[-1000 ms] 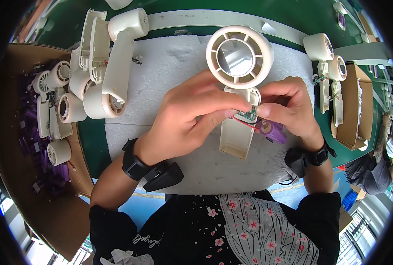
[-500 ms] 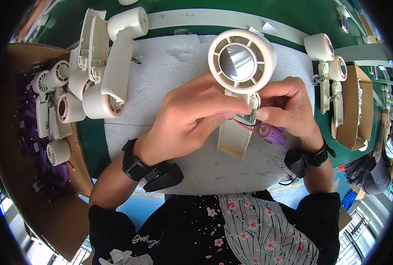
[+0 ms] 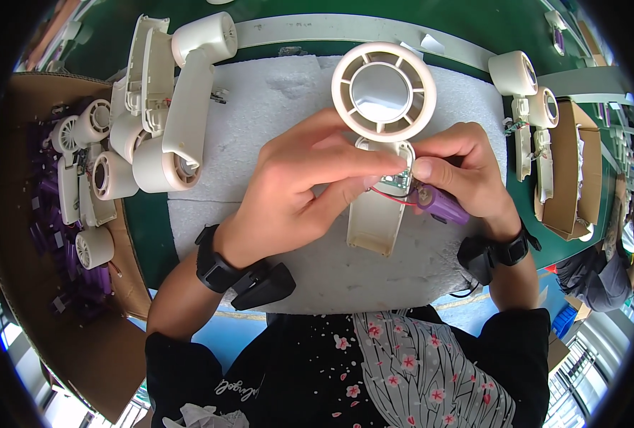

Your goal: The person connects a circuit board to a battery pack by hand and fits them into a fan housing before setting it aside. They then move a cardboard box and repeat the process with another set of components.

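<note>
Between my hands is a white handheld fan [image 3: 420,93], its round grille up and its hollow handle shell [image 3: 374,228] facing me. A small green circuit board [image 3: 397,181] lies in the upper part of the handle, with red and black wires running to a purple battery cell [image 3: 442,205]. My left hand [image 3: 295,185] is closed on the fan from the left, index finger and thumb at the board. My right hand [image 3: 463,171] is closed at the handle's right edge, its thumb beside the board. The battery hangs outside the shell, below my right fingers.
A white foam pad [image 3: 260,100] covers the green table [image 3: 149,221]. More fan bodies [image 3: 188,107] are stacked at the left, by a cardboard box [image 3: 67,342] of purple batteries and fan parts. On the right are further fans [image 3: 513,75] and a smaller carton [image 3: 563,171]. Another person [image 3: 602,278] is at far right.
The fan has tilted and shifted slightly left, its grille facing me more squarely. The battery has swung a little up and right. Both hands keep their hold at the board.
</note>
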`<control>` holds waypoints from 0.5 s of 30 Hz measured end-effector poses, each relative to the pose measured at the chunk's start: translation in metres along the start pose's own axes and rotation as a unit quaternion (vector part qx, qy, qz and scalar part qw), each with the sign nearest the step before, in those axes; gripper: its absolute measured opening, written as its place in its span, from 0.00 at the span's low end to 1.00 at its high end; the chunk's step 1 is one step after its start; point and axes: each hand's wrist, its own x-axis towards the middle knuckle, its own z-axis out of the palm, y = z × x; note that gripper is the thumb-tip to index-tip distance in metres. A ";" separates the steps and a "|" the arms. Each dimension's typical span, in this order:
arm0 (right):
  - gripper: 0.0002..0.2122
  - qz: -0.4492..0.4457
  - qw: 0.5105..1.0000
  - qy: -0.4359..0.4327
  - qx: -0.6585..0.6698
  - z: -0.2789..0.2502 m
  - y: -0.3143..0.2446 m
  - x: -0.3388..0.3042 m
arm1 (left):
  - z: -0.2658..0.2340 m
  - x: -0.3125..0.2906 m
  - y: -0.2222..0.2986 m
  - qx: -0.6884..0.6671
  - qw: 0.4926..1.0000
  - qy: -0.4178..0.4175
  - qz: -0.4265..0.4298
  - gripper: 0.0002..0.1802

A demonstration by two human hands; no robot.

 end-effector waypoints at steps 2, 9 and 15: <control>0.10 0.002 1.000 0.000 -0.003 0.000 0.000 0.000 | -0.001 0.001 0.000 0.012 1.000 -0.008 0.002 0.15; 0.12 -0.040 0.997 0.014 -0.061 0.001 0.003 0.002 | 0.000 0.000 0.001 0.023 0.999 -0.005 -0.027 0.16; 0.21 -0.010 0.999 -0.050 0.007 0.006 0.000 0.002 | -0.002 -0.002 -0.003 0.033 0.997 0.056 -0.046 0.15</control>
